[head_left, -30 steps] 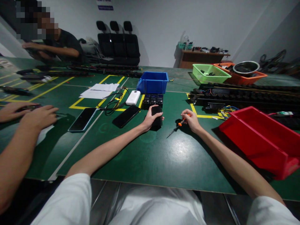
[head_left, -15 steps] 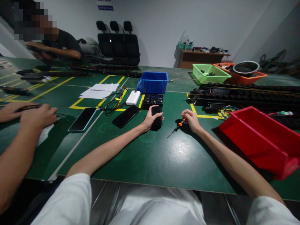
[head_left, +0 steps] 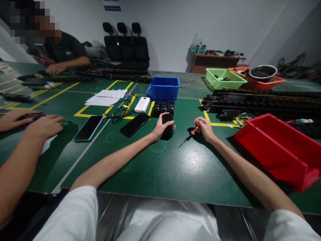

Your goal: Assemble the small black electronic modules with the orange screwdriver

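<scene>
My left hand (head_left: 159, 127) is closed round a small black box-like part (head_left: 168, 130), its thumb lying across the top. Just beyond it, several black modules (head_left: 163, 107) stand in a row against the front of a blue bin (head_left: 164, 87). My right hand (head_left: 204, 128) grips a screwdriver (head_left: 192, 133) with an orange and black handle. The screwdriver's thin shaft slants down to the left, near the green tabletop and apart from the black part. To the left of my left hand lies a dark phone (head_left: 134, 124).
A red bin (head_left: 278, 150) stands at right, with long black assemblies (head_left: 250, 102) behind it. Green (head_left: 225, 79) and orange baskets (head_left: 272, 83) sit farther back. At left are a white power bank (head_left: 142, 104), cables, papers (head_left: 105, 97), another phone (head_left: 89, 128) and a co-worker's hands (head_left: 45, 126).
My hands, the black part and the screwdriver hold nearly the same places. The co-worker's hand at near left has shifted slightly, and the person across the table has lowered a hand to the table.
</scene>
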Motion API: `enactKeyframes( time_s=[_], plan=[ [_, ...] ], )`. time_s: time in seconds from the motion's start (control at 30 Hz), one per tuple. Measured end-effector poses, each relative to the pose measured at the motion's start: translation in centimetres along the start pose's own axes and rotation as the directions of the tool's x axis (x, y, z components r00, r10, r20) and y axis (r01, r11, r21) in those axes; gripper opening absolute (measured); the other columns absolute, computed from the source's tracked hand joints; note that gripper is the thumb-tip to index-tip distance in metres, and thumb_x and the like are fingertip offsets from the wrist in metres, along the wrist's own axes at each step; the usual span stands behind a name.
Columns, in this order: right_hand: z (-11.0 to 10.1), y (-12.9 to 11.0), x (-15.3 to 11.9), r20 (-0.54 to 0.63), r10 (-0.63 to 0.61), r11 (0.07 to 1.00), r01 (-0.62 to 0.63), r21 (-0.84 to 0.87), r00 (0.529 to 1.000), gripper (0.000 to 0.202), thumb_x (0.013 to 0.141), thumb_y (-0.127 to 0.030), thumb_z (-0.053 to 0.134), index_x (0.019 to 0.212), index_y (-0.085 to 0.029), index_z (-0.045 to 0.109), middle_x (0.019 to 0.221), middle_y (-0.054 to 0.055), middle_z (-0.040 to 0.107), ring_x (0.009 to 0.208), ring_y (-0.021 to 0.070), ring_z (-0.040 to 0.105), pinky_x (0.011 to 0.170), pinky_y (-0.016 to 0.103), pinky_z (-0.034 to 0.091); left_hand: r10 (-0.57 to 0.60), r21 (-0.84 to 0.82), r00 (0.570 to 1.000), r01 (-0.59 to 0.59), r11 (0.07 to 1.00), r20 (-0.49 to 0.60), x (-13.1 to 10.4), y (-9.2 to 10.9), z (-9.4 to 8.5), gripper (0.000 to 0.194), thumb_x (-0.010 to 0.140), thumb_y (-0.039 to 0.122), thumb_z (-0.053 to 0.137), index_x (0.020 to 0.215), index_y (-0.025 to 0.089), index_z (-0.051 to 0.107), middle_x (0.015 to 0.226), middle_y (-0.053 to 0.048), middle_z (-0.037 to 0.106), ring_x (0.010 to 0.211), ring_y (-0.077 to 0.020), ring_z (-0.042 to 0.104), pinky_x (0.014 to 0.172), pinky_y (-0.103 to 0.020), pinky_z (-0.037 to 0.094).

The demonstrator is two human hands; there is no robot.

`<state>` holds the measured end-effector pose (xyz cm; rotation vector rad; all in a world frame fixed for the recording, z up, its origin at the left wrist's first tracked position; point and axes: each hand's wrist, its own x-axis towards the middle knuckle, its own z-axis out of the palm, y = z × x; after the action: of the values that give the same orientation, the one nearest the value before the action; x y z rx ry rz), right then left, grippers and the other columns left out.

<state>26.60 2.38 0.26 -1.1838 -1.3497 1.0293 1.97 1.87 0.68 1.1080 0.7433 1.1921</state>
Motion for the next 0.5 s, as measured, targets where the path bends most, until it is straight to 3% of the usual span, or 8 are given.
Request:
enactKeyframes(
  time_s=[0.5],
  plan=[
    [-0.02,0.05,0.04,0.019,-0.023,1.0,0.023,0.003,1.0,0.013,0.077,-0.029,0.054,0.074,-0.018,0.062,0.055,-0.004,0.05,0.041,0.0081,0.046,0.036,0.018,0.029,0.194,0.156,0.981,-0.195,0.968,0.025,-0.13,-0.72,-0.12,0.065,0.072,0.033,0.075,0.126,0.026,0.038,0.105,-0.005,0.06,0.075,-0.0139,0.065,0.071,-0.032,0.055]
  ],
)
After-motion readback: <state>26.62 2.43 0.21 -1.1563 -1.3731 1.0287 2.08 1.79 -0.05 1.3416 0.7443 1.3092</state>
